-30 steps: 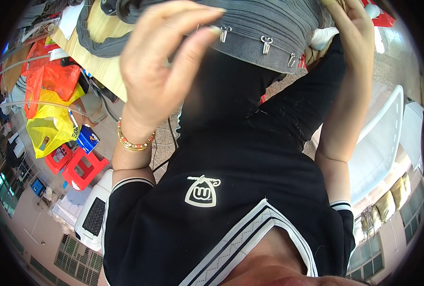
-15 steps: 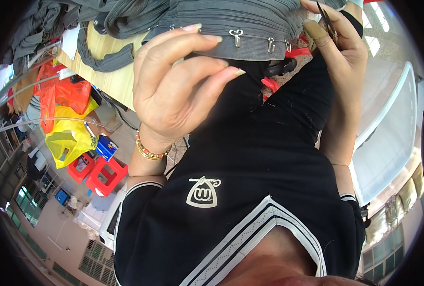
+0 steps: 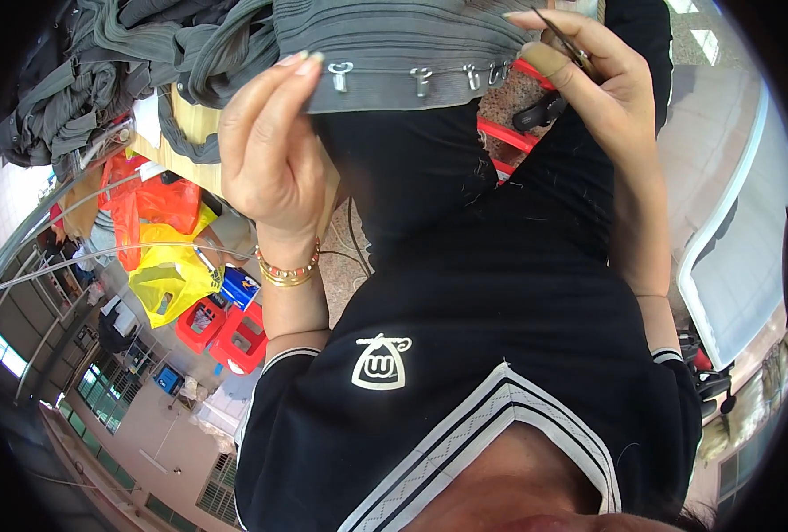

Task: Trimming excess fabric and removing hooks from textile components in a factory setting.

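Apparently steadying grey ribbed fabric at top centre, the left hand pinches its edge, the right hand grips a slim dark tool, tautness seemingly needed next.

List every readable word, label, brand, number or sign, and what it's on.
Black shirt: white emblem, a rounded triangle with a letter-like mark and a curly strip on top; wording not copied here.
Blue box: pale marking, too small to read.
Yellow bag: any print is too small to read.
Gray ribbed cloth with metal hooks: no text visible.
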`<action>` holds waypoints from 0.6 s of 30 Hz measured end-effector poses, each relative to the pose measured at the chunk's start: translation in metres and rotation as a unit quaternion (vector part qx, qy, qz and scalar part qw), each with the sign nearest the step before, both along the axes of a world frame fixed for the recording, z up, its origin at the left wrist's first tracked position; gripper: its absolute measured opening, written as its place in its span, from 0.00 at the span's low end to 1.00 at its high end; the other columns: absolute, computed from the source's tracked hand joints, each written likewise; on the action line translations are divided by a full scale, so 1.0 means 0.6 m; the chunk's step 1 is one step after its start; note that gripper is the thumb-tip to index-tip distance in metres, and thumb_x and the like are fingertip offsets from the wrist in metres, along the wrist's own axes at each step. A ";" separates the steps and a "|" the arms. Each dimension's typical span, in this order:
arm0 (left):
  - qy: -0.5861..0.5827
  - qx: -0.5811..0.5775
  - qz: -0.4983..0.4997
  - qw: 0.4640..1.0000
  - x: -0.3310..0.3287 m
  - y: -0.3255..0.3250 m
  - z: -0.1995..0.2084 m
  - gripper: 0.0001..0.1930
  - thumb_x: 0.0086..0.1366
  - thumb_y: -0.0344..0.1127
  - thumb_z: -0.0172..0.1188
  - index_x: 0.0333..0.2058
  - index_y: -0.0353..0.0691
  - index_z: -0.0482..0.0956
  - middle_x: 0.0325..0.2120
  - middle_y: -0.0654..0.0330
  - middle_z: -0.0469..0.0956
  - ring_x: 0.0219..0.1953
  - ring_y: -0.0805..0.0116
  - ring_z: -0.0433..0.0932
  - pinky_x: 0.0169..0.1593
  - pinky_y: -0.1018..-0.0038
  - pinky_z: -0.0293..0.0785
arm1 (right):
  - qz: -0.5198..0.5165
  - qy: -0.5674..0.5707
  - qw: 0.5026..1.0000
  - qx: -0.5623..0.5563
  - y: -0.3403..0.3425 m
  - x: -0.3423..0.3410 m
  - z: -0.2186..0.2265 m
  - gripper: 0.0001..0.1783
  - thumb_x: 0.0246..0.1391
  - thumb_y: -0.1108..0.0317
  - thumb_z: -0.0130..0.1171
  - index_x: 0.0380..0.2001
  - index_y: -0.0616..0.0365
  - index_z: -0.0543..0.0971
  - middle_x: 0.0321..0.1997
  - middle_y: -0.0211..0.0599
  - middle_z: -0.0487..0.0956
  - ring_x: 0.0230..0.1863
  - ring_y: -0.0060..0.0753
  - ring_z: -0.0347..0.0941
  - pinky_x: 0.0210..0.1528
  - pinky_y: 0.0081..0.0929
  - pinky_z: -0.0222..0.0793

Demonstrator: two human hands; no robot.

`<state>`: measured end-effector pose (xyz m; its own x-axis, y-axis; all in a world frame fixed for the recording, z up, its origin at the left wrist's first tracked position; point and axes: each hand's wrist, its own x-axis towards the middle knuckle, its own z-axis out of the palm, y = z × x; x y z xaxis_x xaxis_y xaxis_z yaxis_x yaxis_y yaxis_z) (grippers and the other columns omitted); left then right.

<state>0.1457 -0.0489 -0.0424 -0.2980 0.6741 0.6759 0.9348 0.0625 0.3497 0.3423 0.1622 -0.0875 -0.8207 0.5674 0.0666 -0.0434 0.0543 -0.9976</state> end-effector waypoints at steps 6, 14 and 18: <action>0.015 -0.024 0.034 0.999 -0.070 -0.027 -0.047 0.15 0.59 0.15 0.57 0.42 0.36 0.85 0.40 0.56 0.85 0.44 0.62 0.84 0.51 0.71 0.77 | 0.039 0.001 0.999 0.030 -0.015 -0.011 -0.004 0.17 0.61 0.79 0.58 0.53 0.66 0.79 0.46 0.29 0.82 0.43 0.12 0.74 0.48 0.12 0.68; -0.174 -0.062 0.026 0.982 -0.051 -0.036 -0.023 0.19 0.61 0.17 0.55 0.50 0.35 0.80 0.52 0.53 0.80 0.56 0.60 0.78 0.60 0.70 0.70 | 0.004 -0.009 0.999 0.045 -0.027 -0.023 0.011 0.15 0.58 0.78 0.63 0.49 0.62 0.82 0.42 0.27 0.83 0.41 0.12 0.74 0.44 0.12 0.69; -0.242 0.012 0.013 0.970 -0.017 -0.035 0.016 0.15 0.59 0.20 0.60 0.46 0.33 0.78 0.48 0.51 0.79 0.52 0.61 0.77 0.58 0.69 0.70 | 0.001 0.005 0.996 0.089 -0.034 -0.026 0.029 0.17 0.55 0.78 0.65 0.49 0.62 0.82 0.36 0.24 0.81 0.36 0.10 0.71 0.39 0.10 0.65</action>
